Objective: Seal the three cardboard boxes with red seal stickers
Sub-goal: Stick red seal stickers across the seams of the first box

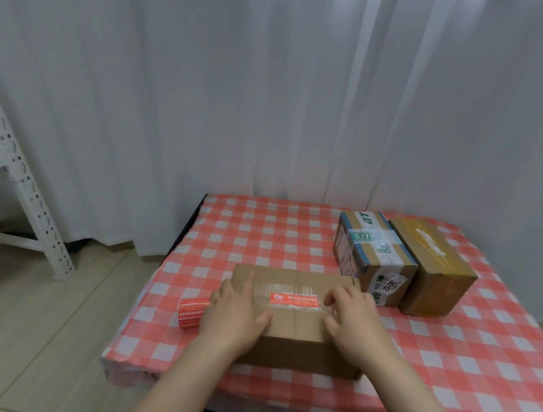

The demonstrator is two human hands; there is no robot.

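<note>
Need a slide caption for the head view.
Left hand rests on a brown cardboard box; right hand presses its red seal sticker.

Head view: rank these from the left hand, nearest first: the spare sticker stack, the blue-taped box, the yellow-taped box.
From the left hand:
1. sticker stack, right beside the hand, on its left.
2. blue-taped box, at the back right.
3. yellow-taped box, farther right, next to the blue-taped one.

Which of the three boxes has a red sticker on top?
The nearest box, under the left hand and right hand, bears a red sticker. The blue-taped box and yellow-taped box show none.
</note>
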